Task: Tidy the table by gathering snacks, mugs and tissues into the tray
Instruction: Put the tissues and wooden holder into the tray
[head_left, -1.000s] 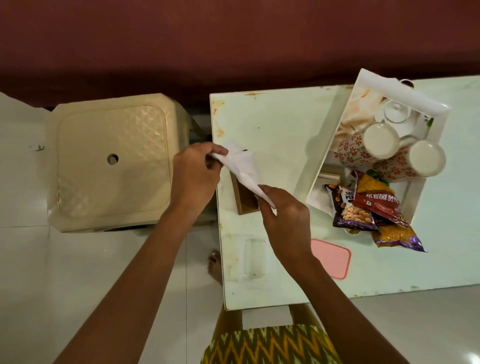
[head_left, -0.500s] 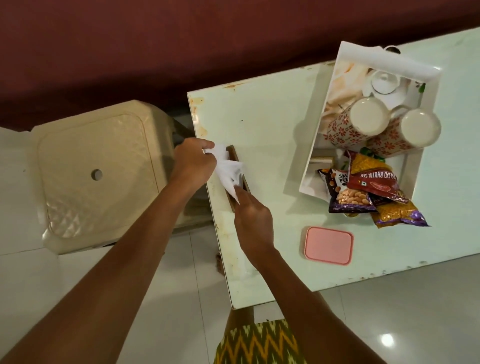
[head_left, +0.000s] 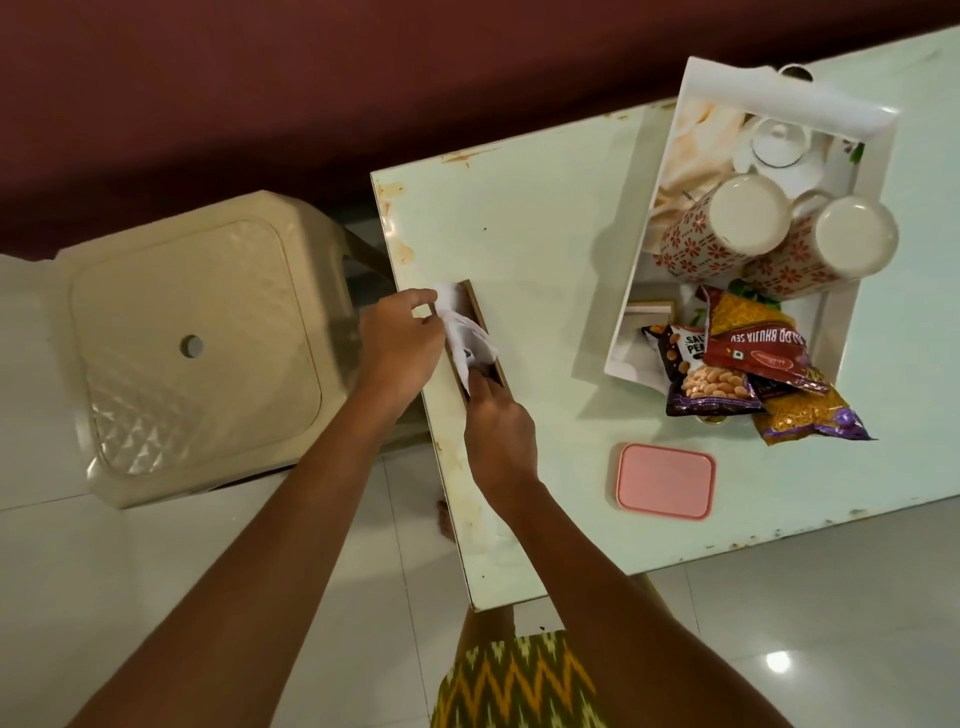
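**Desk:** What's nearest on your feed?

**Operator:** The right hand (head_left: 501, 431), reaching away from me to the near end of a narrow wooden holder (head_left: 480, 312) at the left edge of the worktop (head_left: 545, 234). Its fingertips are down on the tissue (head_left: 462, 338). I cannot tell whether that grip is clamped on the paper or only pressing it, because the tips are hidden. Off to the right a pink box (head_left: 665, 480) lies flat, well apart from everything else.

**Desk:** And the other hand?

**Operator:** The left hand (head_left: 400, 348) is a little farther off, its grip pinched together on the tissue's far end. The tissue lies crumpled along the holder's slot, partly in and partly above it.

**Desk:** So which step is this?

**Operator:** I read it as tucking the tissue into the holder. Farther right, snack packets (head_left: 727, 374) spill over the near rim of the tray (head_left: 779, 88) onto the worktop. Beyond them two floral mugs (head_left: 748, 215) sit side by side inside, with a white pot (head_left: 779, 145) at the far end.

**Desk:** What does the next move call for?

**Operator:** I'd seat the tissue fully, take the holder by its long sides and carry it right. The tray looks crowded at its near end, so I'd want it lowered clear of the packets.
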